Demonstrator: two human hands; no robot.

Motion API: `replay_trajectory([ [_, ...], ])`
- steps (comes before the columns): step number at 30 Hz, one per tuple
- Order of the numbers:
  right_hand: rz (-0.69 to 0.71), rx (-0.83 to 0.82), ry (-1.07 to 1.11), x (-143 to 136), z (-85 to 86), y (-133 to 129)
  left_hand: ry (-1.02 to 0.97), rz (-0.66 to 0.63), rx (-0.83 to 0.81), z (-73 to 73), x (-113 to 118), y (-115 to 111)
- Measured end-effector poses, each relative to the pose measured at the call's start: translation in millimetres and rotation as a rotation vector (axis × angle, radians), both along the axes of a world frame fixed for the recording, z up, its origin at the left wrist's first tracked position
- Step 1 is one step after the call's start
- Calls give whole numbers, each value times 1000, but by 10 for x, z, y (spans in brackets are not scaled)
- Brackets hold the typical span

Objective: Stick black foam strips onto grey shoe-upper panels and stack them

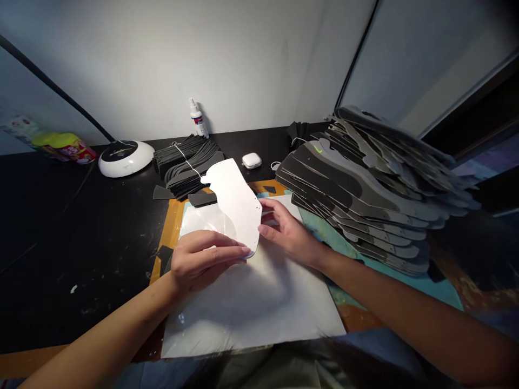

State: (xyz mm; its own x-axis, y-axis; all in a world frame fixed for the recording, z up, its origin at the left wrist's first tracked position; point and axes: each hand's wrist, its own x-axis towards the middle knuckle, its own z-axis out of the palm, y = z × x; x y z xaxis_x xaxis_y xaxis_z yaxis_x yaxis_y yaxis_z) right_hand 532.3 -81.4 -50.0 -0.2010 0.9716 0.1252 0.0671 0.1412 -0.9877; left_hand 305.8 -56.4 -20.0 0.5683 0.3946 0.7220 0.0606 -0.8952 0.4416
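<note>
A flat white shoe upper piece [239,202], with small holes along its edge, is held tilted above a white sheet [259,313]. My left hand [206,256] pinches its lower end, thumb below and fingers on top. At the right edge of the piece, my right hand [287,232] has its thumb and fingertips on the rim. The fingers of that hand are partly hidden behind the edge.
Stacked grey and black shoe upper pieces [352,189] lie at right. Tied dark strips [190,167] sit behind my left hand. Further back are a white spray bottle [198,119], a white earbud case [252,160], a lamp base [126,159] and a red-yellow package [67,147].
</note>
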Motion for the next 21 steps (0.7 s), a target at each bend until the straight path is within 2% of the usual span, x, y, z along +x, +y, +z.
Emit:
replay_trajectory([
  [2, -136, 136, -114, 1, 11, -28, -25, 7, -89, -27, -14, -6],
  [4, -213, 308, -225, 21, 69, -59, -45, 45, -199, -67, -21, -9],
  [6, -166, 477, -301, 44, 158, -92, -83, 77, -283, -98, -13, -12],
  [9, 17, 615, -310, 42, 270, -140, -140, 49, -307, -105, 28, -9],
  [14, 129, 615, -177, -43, 280, -176, -119, -87, -100, -85, 71, 15],
  [21, 152, 527, -142, -67, 265, -176, -55, -85, 14, -74, 47, 21],
])
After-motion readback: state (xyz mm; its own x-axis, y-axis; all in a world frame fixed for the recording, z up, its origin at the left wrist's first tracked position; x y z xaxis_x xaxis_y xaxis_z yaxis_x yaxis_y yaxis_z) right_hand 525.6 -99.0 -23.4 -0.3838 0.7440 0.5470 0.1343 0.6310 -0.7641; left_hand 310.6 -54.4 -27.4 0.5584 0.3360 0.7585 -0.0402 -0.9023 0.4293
